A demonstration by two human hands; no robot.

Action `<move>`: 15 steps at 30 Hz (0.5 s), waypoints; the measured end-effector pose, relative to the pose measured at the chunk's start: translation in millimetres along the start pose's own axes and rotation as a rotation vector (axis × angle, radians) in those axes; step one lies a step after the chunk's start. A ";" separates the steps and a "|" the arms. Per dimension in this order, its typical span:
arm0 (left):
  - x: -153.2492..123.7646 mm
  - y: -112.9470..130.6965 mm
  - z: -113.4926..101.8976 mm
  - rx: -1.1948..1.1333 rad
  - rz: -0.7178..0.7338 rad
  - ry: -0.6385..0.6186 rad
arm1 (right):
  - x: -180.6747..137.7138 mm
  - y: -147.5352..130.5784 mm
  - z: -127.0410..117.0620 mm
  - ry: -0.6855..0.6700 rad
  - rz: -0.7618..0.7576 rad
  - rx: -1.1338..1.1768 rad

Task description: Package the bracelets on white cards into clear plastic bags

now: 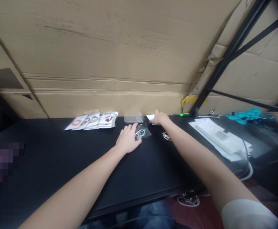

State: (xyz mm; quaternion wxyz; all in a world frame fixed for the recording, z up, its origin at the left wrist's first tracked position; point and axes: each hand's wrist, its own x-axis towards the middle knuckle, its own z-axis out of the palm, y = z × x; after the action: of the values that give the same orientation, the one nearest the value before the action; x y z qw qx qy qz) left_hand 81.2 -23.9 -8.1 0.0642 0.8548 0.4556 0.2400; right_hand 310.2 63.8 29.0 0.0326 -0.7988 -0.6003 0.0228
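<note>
Left hand (128,139) flat, grip open, steadying clear bag of coloured loops (143,131); right hand (159,118) grip seemingly pinched on white slip (150,117) at bench (57,165) back edge

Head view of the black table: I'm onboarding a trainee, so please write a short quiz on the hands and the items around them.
1. True or false: the left hand lies flat on the black table, its fingers at a clear bag of coloured loops.
2. What does the right hand touch? A) a white slip B) the teal item C) the white-backed packets
3. Short answer: what stands behind the table?

Key: 1 true; 2 A; 3 cardboard boxes.
</note>
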 end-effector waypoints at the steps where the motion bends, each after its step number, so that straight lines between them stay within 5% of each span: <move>1: -0.3 0.1 -0.5 0.002 0.001 0.001 | -0.8 -2.3 -0.2 0.028 -0.003 0.000; 6: -1.4 0.6 -2.0 0.018 0.008 0.014 | -10.4 -9.6 -9.6 0.139 -0.022 0.044; 10: -1.0 0.8 -1.0 0.026 0.005 0.019 | -39.9 -4.0 -21.7 0.240 -0.234 0.324; 15: -0.3 0.5 0.0 0.019 0.009 0.020 | -80.1 8.4 -17.4 -0.179 -0.527 0.556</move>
State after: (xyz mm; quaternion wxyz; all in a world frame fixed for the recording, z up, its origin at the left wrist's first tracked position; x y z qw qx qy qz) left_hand 81.5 -24.5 -8.0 0.0507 0.8549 0.4547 0.2444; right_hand 297.2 -15.9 45.5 0.2002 -0.5727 -0.7562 0.2451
